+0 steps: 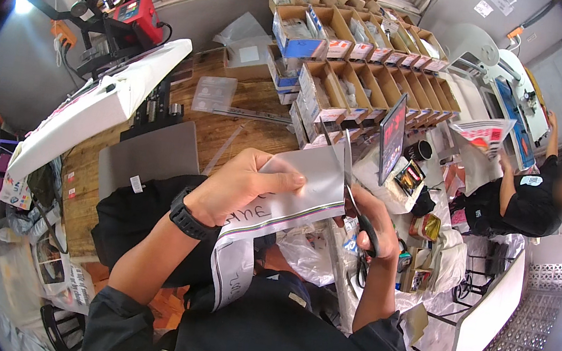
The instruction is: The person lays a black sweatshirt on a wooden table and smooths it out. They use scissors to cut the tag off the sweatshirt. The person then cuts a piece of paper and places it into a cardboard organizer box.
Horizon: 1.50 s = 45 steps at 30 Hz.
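My left hand (241,183), with a black watch on its wrist, pinches a pale, glossy sheet (314,193) between thumb and fingers. The sheet bears handwriting and thin coloured stripes along its near edge, and its lower end bends down in front of my chest. My right hand (381,224) is closed round the dark handles of a pair of scissors (348,161). The blades point away from me, parted, at the sheet's right edge; whether they are biting into it I cannot tell. Black cloth (139,218) lies below my left forearm.
Stacked rows of cardboard bins (362,87) stand at the back of the wooden table (82,221). A heat press (138,21) is at the far left. A tablet-like screen (391,138) stands near my right hand. A co-worker in black (527,199) handles a printed sheet at right.
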Motion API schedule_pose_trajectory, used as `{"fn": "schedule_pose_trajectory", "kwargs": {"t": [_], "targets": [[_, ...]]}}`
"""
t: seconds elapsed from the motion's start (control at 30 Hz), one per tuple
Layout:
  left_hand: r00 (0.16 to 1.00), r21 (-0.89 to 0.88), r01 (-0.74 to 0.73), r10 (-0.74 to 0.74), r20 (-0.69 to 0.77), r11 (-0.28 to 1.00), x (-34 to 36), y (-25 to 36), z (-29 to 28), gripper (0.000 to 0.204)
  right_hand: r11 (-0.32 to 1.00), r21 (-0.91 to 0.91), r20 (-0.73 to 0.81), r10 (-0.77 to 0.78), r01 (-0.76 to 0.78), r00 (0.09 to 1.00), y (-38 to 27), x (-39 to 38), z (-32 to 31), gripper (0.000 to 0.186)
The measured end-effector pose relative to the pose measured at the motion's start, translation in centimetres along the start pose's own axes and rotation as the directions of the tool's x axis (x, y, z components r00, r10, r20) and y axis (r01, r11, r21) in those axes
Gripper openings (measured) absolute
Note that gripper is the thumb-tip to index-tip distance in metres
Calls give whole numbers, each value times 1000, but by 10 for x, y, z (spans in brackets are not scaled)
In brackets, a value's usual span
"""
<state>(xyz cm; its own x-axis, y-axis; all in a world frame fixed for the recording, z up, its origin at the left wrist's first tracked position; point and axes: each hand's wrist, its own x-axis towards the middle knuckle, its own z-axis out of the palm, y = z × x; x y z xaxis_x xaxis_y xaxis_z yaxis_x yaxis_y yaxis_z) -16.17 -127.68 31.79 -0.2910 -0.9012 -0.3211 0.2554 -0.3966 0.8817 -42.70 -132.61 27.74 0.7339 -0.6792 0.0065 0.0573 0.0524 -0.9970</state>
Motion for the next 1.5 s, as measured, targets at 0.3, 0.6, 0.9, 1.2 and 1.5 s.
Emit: {"fn": "schedule_pose_trajectory", "kwargs": {"t": [0.3, 0.6, 0.9, 1.2, 1.5], "targets": [[1000, 23, -17, 17, -5, 1000, -2, 2, 0, 24, 998, 57, 41, -1, -2, 999, 23, -15, 1, 91], [1000, 35, -20, 21, -14, 999, -2, -1, 4, 24, 993, 116, -34, -23, 27, 999, 40, -33, 9, 94], [999, 55, -38, 39, -13, 998, -7, -6, 1, 23, 991, 109, -33, -80, 83, 996, 22, -12, 15, 92], [998, -2, -47, 46, -52, 999, -23, -7, -17, 24, 996, 77, 72, -50, 45, 996, 23, 3, 27, 87], [988, 23, -74, 76, -137, 997, -36, -1, -24, 24, 992, 112, 125, 46, -60, 991, 46, -12, 29, 87]]}}
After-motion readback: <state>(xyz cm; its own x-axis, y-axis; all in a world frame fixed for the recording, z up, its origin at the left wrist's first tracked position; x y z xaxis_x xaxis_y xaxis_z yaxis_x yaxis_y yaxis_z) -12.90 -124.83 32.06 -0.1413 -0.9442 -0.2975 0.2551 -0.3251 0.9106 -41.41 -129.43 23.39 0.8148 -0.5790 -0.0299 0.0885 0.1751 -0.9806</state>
